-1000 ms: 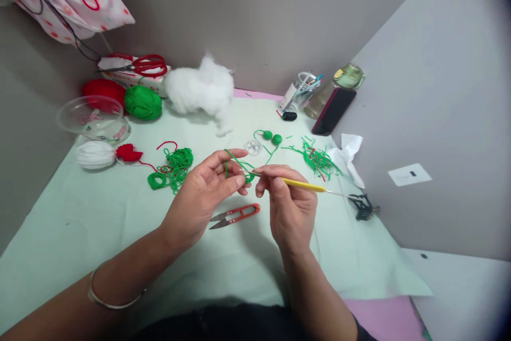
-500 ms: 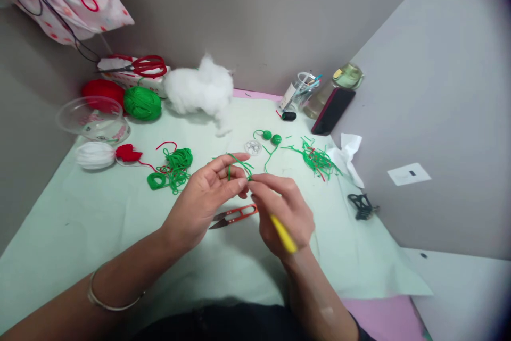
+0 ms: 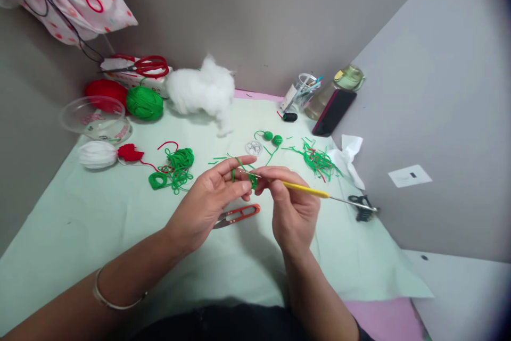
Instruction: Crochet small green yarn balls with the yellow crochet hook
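Note:
My left hand (image 3: pixel 213 194) pinches a small piece of green crochet work (image 3: pixel 253 180) between thumb and fingers, and green yarn (image 3: pixel 233 174) loops over its raised index finger. In my right hand (image 3: pixel 297 205) is a crochet hook (image 3: pixel 305 188) with a yellow grip, closed in the fingers and pointing left. The hook's metal tip lies at the yarn by the left fingers. Below the hands, orange thread snips (image 3: pixel 241 215) rest on the cloth, their blades partly behind my left hand. Just beyond are two green crocheted balls (image 3: pixel 273 138) with a stem and a small clear round container (image 3: pixel 254 148).
Tangled green yarn (image 3: pixel 178 168), a white yarn ball (image 3: pixel 97 155) and a clear tub (image 3: pixel 93 120) sit left. White stuffing (image 3: pixel 202 91) and red scissors (image 3: pixel 149 66) are at the back. Green scraps (image 3: pixel 319 160), a phone (image 3: pixel 334 112) and a black claw clip (image 3: pixel 361 208) lie right.
My right hand has turned, so the hook swings from pointing down toward me to lying nearly level, its tip at the yarn. The left hand stays nearly in place.

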### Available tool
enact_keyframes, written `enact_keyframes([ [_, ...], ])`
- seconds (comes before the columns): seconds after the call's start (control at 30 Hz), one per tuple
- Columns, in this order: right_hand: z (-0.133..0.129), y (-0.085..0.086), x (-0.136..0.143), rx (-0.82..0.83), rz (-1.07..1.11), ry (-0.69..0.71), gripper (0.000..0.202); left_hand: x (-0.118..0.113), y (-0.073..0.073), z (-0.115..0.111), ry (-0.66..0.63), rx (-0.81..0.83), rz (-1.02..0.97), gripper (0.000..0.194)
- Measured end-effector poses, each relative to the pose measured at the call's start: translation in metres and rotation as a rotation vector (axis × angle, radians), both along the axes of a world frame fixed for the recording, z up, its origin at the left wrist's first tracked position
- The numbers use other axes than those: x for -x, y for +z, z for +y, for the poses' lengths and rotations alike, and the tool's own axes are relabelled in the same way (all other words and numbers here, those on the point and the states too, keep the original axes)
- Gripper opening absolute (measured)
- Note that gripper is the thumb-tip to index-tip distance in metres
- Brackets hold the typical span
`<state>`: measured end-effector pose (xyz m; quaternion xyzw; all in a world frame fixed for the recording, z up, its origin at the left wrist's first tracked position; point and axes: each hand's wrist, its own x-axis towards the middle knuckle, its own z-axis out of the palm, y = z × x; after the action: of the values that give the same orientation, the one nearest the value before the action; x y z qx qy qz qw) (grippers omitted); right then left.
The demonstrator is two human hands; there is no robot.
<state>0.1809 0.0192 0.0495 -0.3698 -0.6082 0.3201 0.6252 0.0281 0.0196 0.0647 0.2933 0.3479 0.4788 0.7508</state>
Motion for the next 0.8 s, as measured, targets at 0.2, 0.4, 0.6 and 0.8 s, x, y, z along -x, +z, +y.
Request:
enact_keyframes([
  [0.2,-0.011,-0.008,0.003,-0.282,-0.422,-0.196,0.032,-0.003,-0.003,-0.001,0.025,0.063,-0.068,0.037],
  [0.4,-0.004,-0.003,-0.005,-0.116,-0.089,-0.12,0.022,0.003,-0.006,0.004,0.018,0.1,-0.15,0.022],
  [0.6,0.002,0.0,-0.004,0.033,-0.002,0.038,0.014,0.002,-0.003,0.001,0.003,-0.018,0.009,0.032],
  [0.8,0.003,0.0,-0.01,0.147,0.133,0.101,0.018,0.003,0.001,0.001,-0.019,-0.029,0.06,0.031],
])
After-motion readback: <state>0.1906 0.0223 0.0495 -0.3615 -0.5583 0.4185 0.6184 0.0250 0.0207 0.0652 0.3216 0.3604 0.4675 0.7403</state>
